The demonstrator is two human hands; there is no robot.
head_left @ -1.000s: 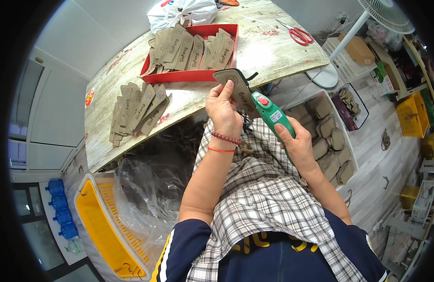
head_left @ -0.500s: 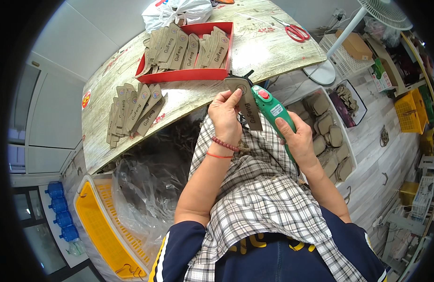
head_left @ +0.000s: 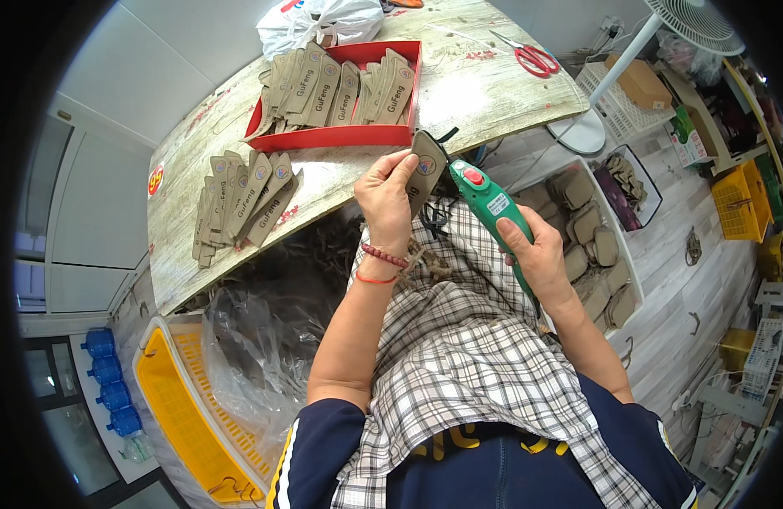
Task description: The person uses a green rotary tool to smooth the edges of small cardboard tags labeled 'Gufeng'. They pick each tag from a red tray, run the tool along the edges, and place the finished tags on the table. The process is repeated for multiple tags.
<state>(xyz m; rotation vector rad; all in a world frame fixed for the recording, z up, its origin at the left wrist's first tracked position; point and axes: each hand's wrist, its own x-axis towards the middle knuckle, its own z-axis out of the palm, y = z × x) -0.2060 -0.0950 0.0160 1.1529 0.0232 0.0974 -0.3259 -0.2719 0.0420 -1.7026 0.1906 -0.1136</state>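
Thumb and fingers of my left hand [head_left: 385,199] pinch a long khaki fabric piece [head_left: 425,172] with a rounded end, a small round emblem and dark lettering. A dark narrow strip shows along its edge and sticks out past its top. My right hand [head_left: 536,256] is wrapped round a green handheld power tool [head_left: 486,202] with a red button; its head points at the piece's right side, a small gap apart. Dark thin scraps [head_left: 436,222] hang or lie below the piece, over my checked apron [head_left: 459,339].
On the table [head_left: 341,174] stand a red box [head_left: 341,136] of similar pieces, a fanned pile [head_left: 239,199] of more, and red-handled scissors [head_left: 536,59]. A bin [head_left: 625,293] of khaki pads stands right; a yellow basket [head_left: 184,416] and clear plastic bag [head_left: 256,348] are left.
My left hand has shifted left and turned the fabric piece, so its lower part now hides behind my fingers. The tool's head has moved slightly left and down, and dark scraps show below.
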